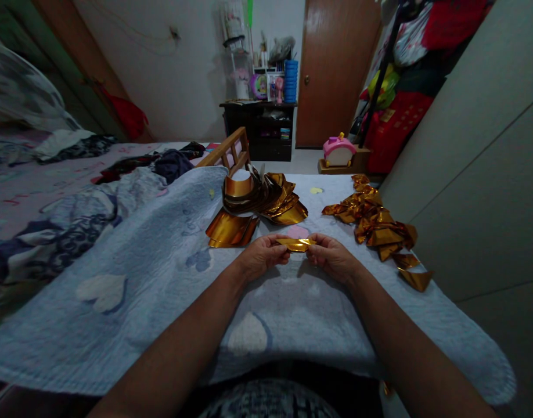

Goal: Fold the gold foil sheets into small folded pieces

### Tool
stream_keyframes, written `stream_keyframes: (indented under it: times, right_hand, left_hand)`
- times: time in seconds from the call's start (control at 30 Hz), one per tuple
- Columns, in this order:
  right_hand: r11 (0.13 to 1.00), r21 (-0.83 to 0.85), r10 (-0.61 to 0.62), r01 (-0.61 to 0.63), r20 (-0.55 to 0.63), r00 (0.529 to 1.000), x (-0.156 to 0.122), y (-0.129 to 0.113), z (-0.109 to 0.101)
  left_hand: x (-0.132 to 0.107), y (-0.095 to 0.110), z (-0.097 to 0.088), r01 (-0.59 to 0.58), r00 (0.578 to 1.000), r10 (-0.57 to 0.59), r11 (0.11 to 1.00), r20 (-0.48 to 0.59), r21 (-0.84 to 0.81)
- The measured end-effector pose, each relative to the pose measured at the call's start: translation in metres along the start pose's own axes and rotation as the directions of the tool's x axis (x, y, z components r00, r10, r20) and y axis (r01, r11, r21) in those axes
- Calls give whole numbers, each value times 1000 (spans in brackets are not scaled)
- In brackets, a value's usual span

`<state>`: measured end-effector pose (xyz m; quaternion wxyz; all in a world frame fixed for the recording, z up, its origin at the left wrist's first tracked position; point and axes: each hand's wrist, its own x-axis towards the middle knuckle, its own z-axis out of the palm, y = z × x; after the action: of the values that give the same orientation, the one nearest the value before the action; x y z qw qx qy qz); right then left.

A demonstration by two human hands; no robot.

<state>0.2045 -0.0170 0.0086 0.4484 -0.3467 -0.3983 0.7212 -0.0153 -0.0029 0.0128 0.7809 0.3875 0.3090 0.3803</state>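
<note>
Background dim; fan [25,87] cut off at upper left. Gold foil strip [298,245] just below frame centre, ends pinched in left hand [263,255] and right hand [334,256], tips partly hidden. Foil pile [382,229] at frame right: pieces hard to separate.

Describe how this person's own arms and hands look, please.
The left hand and right hand are ungloved. Both forearms are bare, with no sleeves, watch or bracelet visible. Patterned dark-and-light clothing shows at the bottom edge.
</note>
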Motion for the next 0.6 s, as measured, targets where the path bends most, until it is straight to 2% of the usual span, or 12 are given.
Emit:
stream_keyframes:
  times: [0.2, 0.4, 0.6]
  right_hand:
    - [999, 32, 8, -8, 11, 1000, 1, 3, -2]
    - [1000, 26, 0, -1, 38, 999, 1, 5, -3]
    - [999, 34, 7, -9, 60, 998, 1, 6, -4]
  left_hand:
    - [1, -2, -5, 6, 1000, -6, 1000, -28, -10]
    - [2, -3, -4, -36, 999, 36, 998, 0, -52]
    - [2, -4, -3, -36, 999, 36, 999, -29, 0]
